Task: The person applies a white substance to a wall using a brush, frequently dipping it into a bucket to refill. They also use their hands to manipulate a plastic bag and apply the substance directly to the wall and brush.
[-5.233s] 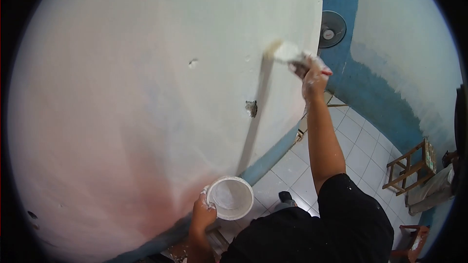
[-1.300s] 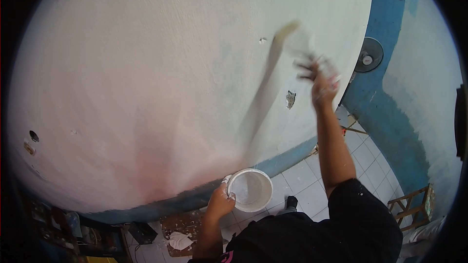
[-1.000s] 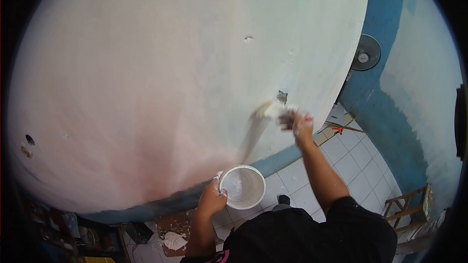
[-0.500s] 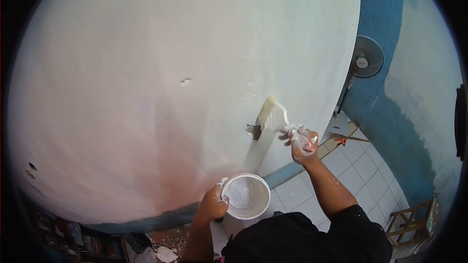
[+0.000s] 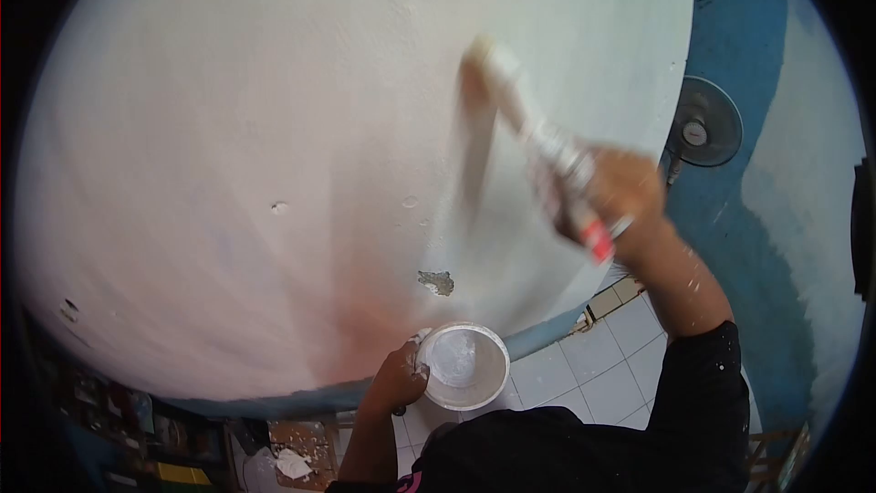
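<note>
My right hand (image 5: 613,196), closed on the brush (image 5: 516,96), has risen from mid-frame to the upper wall (image 5: 274,82). So a new stroke begins. My left hand (image 5: 394,382) grips the pail (image 5: 464,366).

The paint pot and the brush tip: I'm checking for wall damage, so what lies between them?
In the head view, between pot and brush lies white wall with one chipped patch.

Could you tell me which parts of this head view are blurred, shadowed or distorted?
Head view: the right hand and its white-coated paintbrush are motion-blurred; the brush casts a soft shadow on the white wall; the round white paint bucket is sharp; fisheye bulges the wall, corners black.
</note>
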Motion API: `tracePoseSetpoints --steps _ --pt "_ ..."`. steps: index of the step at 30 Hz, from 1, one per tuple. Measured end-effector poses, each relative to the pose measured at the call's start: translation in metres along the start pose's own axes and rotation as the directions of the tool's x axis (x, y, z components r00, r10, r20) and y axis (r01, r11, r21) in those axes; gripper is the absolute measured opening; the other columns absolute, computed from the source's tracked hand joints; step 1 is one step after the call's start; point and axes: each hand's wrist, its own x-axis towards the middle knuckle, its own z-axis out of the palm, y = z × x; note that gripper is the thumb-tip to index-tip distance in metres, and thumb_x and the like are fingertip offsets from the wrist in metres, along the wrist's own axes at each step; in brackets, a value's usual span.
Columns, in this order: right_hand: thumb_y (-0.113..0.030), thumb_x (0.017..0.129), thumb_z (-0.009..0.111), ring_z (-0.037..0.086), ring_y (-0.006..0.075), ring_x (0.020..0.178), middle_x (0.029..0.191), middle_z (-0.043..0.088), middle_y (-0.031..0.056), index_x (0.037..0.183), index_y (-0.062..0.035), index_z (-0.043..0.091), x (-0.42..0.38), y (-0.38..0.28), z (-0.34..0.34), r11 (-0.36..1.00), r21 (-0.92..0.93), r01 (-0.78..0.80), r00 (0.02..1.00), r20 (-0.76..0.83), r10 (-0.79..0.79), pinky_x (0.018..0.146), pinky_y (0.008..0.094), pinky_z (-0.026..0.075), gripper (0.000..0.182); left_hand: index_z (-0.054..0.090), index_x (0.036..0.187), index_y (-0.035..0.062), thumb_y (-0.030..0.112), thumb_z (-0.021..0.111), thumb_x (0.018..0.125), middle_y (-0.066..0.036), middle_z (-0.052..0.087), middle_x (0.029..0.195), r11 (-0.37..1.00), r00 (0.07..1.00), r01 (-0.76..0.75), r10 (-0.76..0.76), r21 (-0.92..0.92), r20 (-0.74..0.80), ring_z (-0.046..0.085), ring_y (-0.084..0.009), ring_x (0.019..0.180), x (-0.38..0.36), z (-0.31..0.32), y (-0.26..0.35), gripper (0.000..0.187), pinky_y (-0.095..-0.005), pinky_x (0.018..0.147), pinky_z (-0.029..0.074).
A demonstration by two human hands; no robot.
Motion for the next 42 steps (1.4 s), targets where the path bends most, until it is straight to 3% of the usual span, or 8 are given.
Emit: tracePoseSetpoints --steps 3,10,21,24,29,33,37,42 --pt "-0.016 0.071 0.061 0.062 0.0212 0.058 0.090 0.062 0.0254 0.088 0.0008 0.061 -0.054 -0.036 0.014 0.981 0.026 0.193 0.835 0.520 -0.178 0.048 0.0307 0.052 0.024 0.047 0.117 -0.0040 0.003 0.052 0.072 -0.027 0.057 0.103 0.997 1.000 -0.015 0.013 0.073 0.017 0.055 -0.0401 0.098 0.000 0.000 0.012 0.046 -0.0403 0.088 0.043" --pt "-0.019 0.074 0.056 0.066 0.0261 0.065 0.098 0.061 0.0282 0.081 0.0020 0.060 -0.057 -0.032 0.020 0.913 0.367 0.179 0.605 0.691 -0.396 0.051 0.0358 0.052 0.023 0.048 0.116 -0.0042 0.003 0.052 0.073 -0.026 0.057 0.103 0.994 0.996 -0.077 0.073 0.073 0.060 0.054 -0.0407 0.098 0.002 0.005 0.028 0.044 -0.0402 0.088 0.042" --pt "-0.020 0.069 0.061 0.063 0.0305 0.091 0.102 0.060 0.0206 0.102 -0.0021 0.061 0.076 -0.004 0.004 0.949 -0.131 0.288 0.956 0.106 -0.275 0.069 0.0357 0.053 0.037 0.053 0.100 -0.0050 0.005 0.055 0.069 -0.026 0.059 0.092 1.000 1.000 -0.004 0.004 -0.009 -0.004 0.056 -0.0409 0.089 -0.012 -0.042 0.031 0.033 -0.0405 0.079 0.045" --pt "-0.018 0.070 0.059 0.056 0.0374 0.106 0.110 0.055 0.0286 0.103 0.0036 0.060 0.016 -0.055 0.053 0.901 0.024 0.433 0.811 0.426 -0.401 0.090 0.0406 0.047 0.039 0.054 0.099 -0.0048 0.004 0.055 0.068 -0.026 0.059 0.091 0.993 0.992 -0.117 0.115 -0.035 -0.054 0.056 -0.0412 0.089 -0.014 -0.056 0.013 0.033 -0.0406 0.079 0.045" --pt "-0.015 0.074 0.057 0.064 0.0329 0.090 0.107 0.057 0.0274 0.096 0.0015 0.060 -0.031 -0.109 0.088 0.895 0.372 0.247 0.622 0.648 -0.441 0.070 0.0375 0.055 0.027 0.054 0.100 -0.0046 0.003 0.053 0.068 -0.027 0.058 0.091 0.999 0.998 -0.041 0.040 0.016 0.050 0.056 -0.0415 0.089 -0.031 -0.092 -0.012 0.033 -0.0404 0.078 0.045" --pt "-0.016 0.066 0.066 0.064 0.0251 0.072 0.093 0.064 0.0103 0.100 -0.0141 0.061 0.062 -0.089 0.068 0.969 0.242 0.059 0.782 0.592 -0.195 0.062 0.0357 0.053 0.034 0.054 0.103 -0.0047 0.003 0.052 0.069 -0.027 0.059 0.092 0.997 0.997 -0.074 0.074 -0.019 0.019 0.056 -0.0414 0.089 -0.054 -0.124 -0.044 0.035 -0.0401 0.078 0.045" --pt "-0.004 0.070 0.070 0.066 0.0245 0.071 0.088 0.066 0.0122 0.094 -0.0044 0.062 0.143 -0.097 0.062 0.998 0.069 -0.011 0.976 0.218 -0.005 0.059 0.0285 0.054 0.025 0.051 0.112 -0.0042 0.003 0.052 0.070 -0.026 0.059 0.094 0.993 0.994 -0.105 0.104 -0.044 -0.032 0.057 -0.0397 0.089 -0.072 -0.153 -0.080 0.042 -0.0392 0.079 0.045" --pt "-0.019 0.068 0.062 0.048 0.0303 0.118 0.124 0.049 0.0199 0.107 -0.0056 0.060 0.066 -0.160 0.106 0.959 -0.187 0.211 0.873 0.479 -0.098 0.096 0.0358 0.043 0.042 0.046 0.119 -0.0040 0.003 0.052 0.072 -0.026 0.060 0.096 0.990 0.993 -0.115 0.112 -0.082 -0.037 0.059 -0.0375 0.091 -0.097 -0.180 -0.108 0.048 -0.0380 0.081 0.045"
